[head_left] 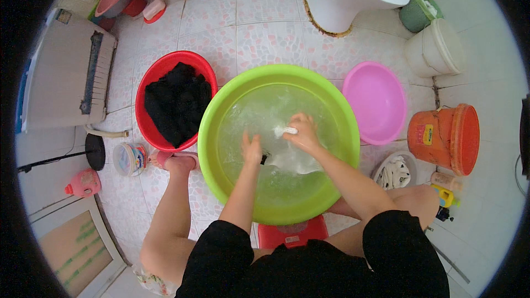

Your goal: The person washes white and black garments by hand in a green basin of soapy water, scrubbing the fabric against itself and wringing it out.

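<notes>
1. The person's right hand [302, 133] is closed around a bunched bit of white cloth [288, 130], pinched between thumb and fingers. It works over the right half of the lime-green basin [280, 216], a little toward the far rim from the middle.

2. The person's left hand [252, 147] is loosely open, fingers partly spread and pointing toward the far rim, just left of the basin's middle. Whether it has hold of anything under its palm cannot be told. A small dark item [264, 158] shows just beside its wrist (too small to identify).

3. Cloudy, sudsy water [276, 96] lies inside the basin, below the rim on all sides. A pale, cloth-like patch spreads in it between the two forearms, toward the near right part of the rim.

4. Beyond the basin's left rim, a red basin [144, 127] stands on the tiled floor [265, 44], heaped with black fabric [178, 102].

5. By the far right part of the rim sits a pink basin [374, 103]; nearer, a pale bowl [411, 161] holds white cloth with dark spots [393, 173].

6. Toward the floor's right edge, by the wall, stands an orange bucket [438, 136]. A red stool [292, 235] shows at the green basin's near rim, between the person's legs.
</notes>
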The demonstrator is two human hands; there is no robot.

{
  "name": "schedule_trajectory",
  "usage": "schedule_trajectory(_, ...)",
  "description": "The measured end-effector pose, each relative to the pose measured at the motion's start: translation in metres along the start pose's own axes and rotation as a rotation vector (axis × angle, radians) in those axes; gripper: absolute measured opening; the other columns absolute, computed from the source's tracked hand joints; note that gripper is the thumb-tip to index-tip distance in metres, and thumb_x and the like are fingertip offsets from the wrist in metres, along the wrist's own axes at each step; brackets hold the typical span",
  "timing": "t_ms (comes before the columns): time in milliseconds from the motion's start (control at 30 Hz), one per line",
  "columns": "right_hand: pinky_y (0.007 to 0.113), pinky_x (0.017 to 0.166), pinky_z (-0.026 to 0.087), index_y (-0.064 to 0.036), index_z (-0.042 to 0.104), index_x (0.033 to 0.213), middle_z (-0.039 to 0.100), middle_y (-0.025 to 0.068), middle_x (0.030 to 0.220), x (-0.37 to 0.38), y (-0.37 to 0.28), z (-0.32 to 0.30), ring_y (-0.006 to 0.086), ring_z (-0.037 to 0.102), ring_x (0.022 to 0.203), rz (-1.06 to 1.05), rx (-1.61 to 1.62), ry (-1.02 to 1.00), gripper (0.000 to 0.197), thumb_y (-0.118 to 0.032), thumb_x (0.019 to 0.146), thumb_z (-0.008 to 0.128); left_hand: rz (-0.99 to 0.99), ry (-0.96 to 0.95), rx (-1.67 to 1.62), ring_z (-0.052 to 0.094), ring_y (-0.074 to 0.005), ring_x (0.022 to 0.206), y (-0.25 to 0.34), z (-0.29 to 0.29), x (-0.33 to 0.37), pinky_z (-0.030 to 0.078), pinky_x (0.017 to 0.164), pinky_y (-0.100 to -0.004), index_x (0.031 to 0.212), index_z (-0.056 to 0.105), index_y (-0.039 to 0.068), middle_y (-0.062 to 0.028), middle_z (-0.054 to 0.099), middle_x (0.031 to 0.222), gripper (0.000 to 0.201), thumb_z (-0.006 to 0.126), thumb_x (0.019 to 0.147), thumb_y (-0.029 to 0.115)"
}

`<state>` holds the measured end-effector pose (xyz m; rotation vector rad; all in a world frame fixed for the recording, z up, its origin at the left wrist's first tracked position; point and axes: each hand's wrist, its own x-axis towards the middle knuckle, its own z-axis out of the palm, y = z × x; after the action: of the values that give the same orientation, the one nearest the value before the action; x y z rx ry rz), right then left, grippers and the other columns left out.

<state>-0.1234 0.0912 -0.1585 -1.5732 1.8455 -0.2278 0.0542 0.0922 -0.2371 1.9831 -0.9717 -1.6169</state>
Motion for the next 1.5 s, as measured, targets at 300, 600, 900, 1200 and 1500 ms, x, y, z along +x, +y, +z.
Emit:
schedule_trajectory(300, 0.037, 0.092, 0.03, -0.005, 0.061, 0.092, 0.052, 0.0065, 0.109, -0.094, -0.068, -0.075, 0.0259, 0.042, 0.102, -0.477, 0.555, 0.221, 0.03, -0.016, 0.064, 0.062, -0.395, -0.521, -0.698, 0.036, -0.0322, 0.117, 0.101, -0.015, -0.126, 0.035, 0.091, -0.0491, 0.131, 0.027, 0.012, -0.0151, 0.031, 0.131, 0.067, 0.032, 0.082, 0.057)
schedule_trajectory(600, 0.038, 0.086, 0.031, -0.0056, 0.058, 0.089, 0.057, 0.0054, 0.093, -0.175, -0.141, -0.086, 0.0226, 0.046, 0.096, -0.728, 0.454, 0.198, 0.025, -0.014, 0.066, 0.063, 0.144, -1.222, -1.236, 0.051, -0.0269, 0.1, 0.11, -0.027, -0.115, 0.043, 0.086, -0.0413, 0.118, 0.043, 0.007, -0.0118, 0.048, 0.116, 0.054, 0.038, 0.083, 0.049)
schedule_trajectory(900, 0.034, 0.058, 0.039, -0.0023, 0.051, 0.077, 0.055, 0.0113, 0.07, -0.142, -0.135, -0.134, 0.0244, 0.053, 0.063, -0.836, 0.136, 0.546, 0.028, -0.028, 0.074, 0.063, 0.259, -0.825, -1.038, 0.055, -0.0237, 0.095, 0.145, -0.044, -0.15, 0.046, 0.084, -0.0364, 0.111, 0.049, 0.007, -0.0099, 0.054, 0.108, 0.047, 0.041, 0.084, 0.044)
schedule_trajectory(1200, 0.026, 0.053, 0.04, 0.0009, 0.053, 0.074, 0.055, 0.006, 0.064, -0.087, -0.113, -0.153, 0.0099, 0.05, 0.059, -0.334, 0.691, 0.386, 0.031, -0.029, 0.081, 0.058, 0.079, -0.844, -0.957, 0.043, -0.0255, 0.113, 0.174, -0.057, -0.164, 0.034, 0.095, -0.0426, 0.121, 0.043, 0.009, -0.0091, 0.044, 0.125, 0.058, 0.041, 0.082, 0.052)
schedule_trajectory(1500, 0.033, 0.068, 0.046, 0.0078, 0.054, 0.098, 0.059, 0.0158, 0.09, -0.057, -0.088, -0.119, 0.0209, 0.058, 0.076, 0.11, 1.271, 0.017, 0.036, -0.025, 0.085, 0.046, 0.267, -0.659, -0.834, 0.055, -0.0248, 0.095, 0.183, -0.048, -0.162, 0.043, 0.086, -0.0387, 0.108, 0.05, 0.001, -0.0128, 0.056, 0.104, 0.035, 0.044, 0.08, 0.02)
